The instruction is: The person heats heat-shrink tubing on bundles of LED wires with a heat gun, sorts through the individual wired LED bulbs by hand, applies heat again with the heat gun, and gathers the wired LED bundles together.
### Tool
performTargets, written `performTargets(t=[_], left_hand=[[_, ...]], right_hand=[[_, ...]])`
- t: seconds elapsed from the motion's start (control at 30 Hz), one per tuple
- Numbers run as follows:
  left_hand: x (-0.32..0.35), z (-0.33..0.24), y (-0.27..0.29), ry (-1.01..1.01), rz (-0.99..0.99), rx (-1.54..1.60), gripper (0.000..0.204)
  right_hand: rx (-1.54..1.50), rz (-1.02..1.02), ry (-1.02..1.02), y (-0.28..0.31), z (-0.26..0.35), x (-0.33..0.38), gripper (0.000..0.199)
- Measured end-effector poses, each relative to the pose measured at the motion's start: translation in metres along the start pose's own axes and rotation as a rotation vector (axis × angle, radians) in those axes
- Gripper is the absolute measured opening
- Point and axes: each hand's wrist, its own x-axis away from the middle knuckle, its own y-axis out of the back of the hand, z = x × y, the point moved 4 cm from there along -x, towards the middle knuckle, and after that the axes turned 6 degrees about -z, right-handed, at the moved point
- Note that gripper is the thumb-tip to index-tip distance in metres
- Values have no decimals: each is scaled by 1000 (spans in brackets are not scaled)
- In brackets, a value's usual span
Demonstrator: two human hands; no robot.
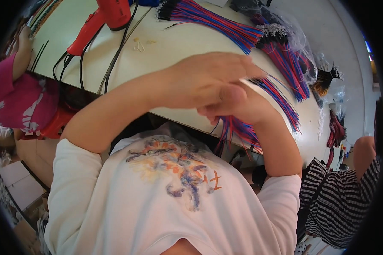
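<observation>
My left hand (202, 78) reaches across the table edge, its blurred fingers stretched to the right and its thumb apart. My right hand (249, 104) comes in beneath it, the two overlapping or touching. The right fingers are curled and partly hidden behind the left thumb, so what they hold, if anything, does not show. Just below the right hand, a bundle of red and blue wires (240, 129) hangs over the table's edge. Beyond it, more red and blue wires (278, 102) lie on the table, close to my right wrist.
A red heat gun (100, 23) with black cords lies at the far left of the pale table (157, 51). Wire bundles (212, 23) with black ends spread at the back; others sit in clear plastic (300, 38). People in pink (23, 93) and in checked cloth (340, 204) are at either side.
</observation>
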Motion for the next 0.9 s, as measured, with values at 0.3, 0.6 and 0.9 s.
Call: performTargets(t=[0.3,0.6,0.9], left_hand=[[-5,-8,21,92,97,-4,92],[-1,-7,8,-96,-92,183,60],[1,-3,6,-35,-41,78,98]], right_hand=[[-12,44,-24,-2,3,-4,21],[-27,0,95,-2,5,6,28],[66,-47,226,5,-5,0,25]])
